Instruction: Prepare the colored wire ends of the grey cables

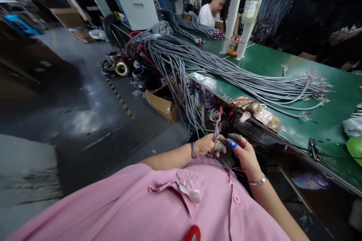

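Observation:
My left hand (209,145) is closed around a grey cable (215,131), which stands up from the fist with thin coloured wires (218,115) fanning out at its upper end. Close beside it, my right hand (245,155) has thumb and fingers drawn together in a pinch near the left fingertips; whatever lies between them is too small to make out. Grey covers sit on several fingertips of both hands, and blue wrapping is on the right thumb. Loose thin wires (232,171) hang below the hands against the pink clothing.
A long bundle of grey cables (215,60) lies across the green table (271,62), some drooping over its edge. Tape-wrapped blocks (261,115) and pliers (313,148) lie along the near edge. Below stands a cardboard box (162,103). Another person (207,14) sits beyond the table.

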Tool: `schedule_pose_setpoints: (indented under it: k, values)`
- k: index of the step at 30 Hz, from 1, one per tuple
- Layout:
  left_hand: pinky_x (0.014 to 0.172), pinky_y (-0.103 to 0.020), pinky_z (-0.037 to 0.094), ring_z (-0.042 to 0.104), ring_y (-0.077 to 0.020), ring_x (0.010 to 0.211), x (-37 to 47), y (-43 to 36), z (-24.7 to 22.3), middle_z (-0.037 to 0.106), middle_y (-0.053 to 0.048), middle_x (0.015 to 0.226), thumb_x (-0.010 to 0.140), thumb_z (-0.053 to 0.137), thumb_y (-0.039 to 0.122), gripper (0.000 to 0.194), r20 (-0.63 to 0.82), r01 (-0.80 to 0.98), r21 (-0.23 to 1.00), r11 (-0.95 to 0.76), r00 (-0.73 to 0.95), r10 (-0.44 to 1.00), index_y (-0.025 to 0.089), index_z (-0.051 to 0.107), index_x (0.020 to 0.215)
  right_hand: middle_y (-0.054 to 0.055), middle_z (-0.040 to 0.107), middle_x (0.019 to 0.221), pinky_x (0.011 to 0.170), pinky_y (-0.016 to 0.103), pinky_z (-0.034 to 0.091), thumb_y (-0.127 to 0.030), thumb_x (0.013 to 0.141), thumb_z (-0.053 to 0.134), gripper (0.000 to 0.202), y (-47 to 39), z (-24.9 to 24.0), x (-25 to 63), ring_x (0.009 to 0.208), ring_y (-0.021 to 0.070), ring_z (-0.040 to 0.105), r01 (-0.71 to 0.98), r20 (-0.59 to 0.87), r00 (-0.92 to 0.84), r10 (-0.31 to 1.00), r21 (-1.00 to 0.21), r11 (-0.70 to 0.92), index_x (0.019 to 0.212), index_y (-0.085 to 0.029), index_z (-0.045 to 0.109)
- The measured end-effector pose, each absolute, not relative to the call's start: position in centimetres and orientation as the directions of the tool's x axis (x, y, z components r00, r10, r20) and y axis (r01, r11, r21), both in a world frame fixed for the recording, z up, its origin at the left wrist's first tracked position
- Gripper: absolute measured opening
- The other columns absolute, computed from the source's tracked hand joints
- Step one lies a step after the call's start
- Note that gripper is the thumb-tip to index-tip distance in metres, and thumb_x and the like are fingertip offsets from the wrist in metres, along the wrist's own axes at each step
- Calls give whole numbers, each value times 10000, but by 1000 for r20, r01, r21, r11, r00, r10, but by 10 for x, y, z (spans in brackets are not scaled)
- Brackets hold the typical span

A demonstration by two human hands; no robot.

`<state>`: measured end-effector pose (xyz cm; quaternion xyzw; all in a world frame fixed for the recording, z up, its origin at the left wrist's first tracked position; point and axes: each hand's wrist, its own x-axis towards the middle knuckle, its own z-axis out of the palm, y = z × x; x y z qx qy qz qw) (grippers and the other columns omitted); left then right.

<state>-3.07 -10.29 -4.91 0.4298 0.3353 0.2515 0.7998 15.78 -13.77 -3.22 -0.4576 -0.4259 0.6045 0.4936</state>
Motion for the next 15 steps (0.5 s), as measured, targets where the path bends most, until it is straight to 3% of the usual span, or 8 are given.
schedule_pose_setpoints:
  k: [3, 6, 9, 12, 15]
  values:
    - [392, -160, 357, 613, -107, 448, -27, -107, -47, 683, -12, 674, 545, 909, 254, 591, -304, -105, 855, 508, 692, 655, 125, 668, 1070, 43, 739, 886, 637, 273, 524, -317, 664, 849, 420, -132, -19, 145, 722, 164, 660, -294, -158, -178, 971, -933, -206, 1032, -205, 679]
    - [400, -159, 380, 604, -105, 434, -26, -109, -47, 659, 13, 637, 570, 897, 225, 677, -257, -108, 873, 476, 727, 637, 151, 633, 1189, 43, 747, 871, 604, 265, 518, -283, 613, 871, 463, -125, -10, 134, 678, 157, 659, -309, -210, -240, 948, -909, -279, 1020, -191, 669]
    - [386, -158, 361, 596, -110, 421, -30, -108, -47, 657, 0, 620, 613, 885, 252, 656, -233, -88, 902, 422, 723, 650, 131, 616, 1199, 17, 725, 747, 489, 208, 432, -258, 572, 882, 432, -119, -9, 127, 533, 100, 566, -311, -222, -182, 958, -911, -270, 938, -168, 672]
    - [435, -181, 430, 634, -127, 491, -35, -106, -48, 679, -24, 687, 655, 866, 317, 540, -214, -134, 908, 397, 667, 713, 127, 622, 1098, -20, 671, 656, 405, 173, 306, -239, 552, 885, 391, -117, -14, 128, 451, 55, 444, -373, -222, -85, 971, -897, -237, 860, -169, 655]
    - [517, -206, 487, 648, -121, 559, -38, -104, -51, 675, -36, 723, 748, 790, 429, 404, -164, -220, 913, 344, 574, 802, 117, 622, 944, -85, 513, 522, 367, 161, 160, -229, 569, 879, 350, -118, -20, 133, 402, 27, 287, -447, -252, -21, 968, -863, -235, 810, -174, 631]
